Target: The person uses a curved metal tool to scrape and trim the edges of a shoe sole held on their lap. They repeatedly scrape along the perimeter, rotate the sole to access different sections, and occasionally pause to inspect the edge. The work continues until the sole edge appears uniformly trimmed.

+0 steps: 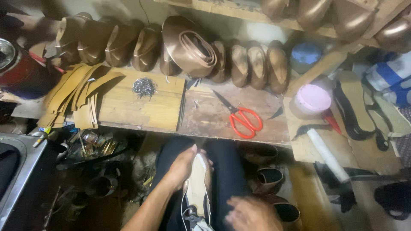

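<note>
Both hands work at the lap: left hand grips the pale sole; right hand is blurred, so its state I cannot tell. Nails and scissors lie untouched; work seems unfinished.

A shoemaker's workshop: brown shoe lasts line the back of a worn wooden bench, with cut leather strips, a heap of small nails, red-handled scissors and a hammer.

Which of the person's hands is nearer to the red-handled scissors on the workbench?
The left. The left hand rests on the pale shoe sole on the lap, just below the scissors. The right hand sits lower, near the frame's bottom edge, farther away.
</note>
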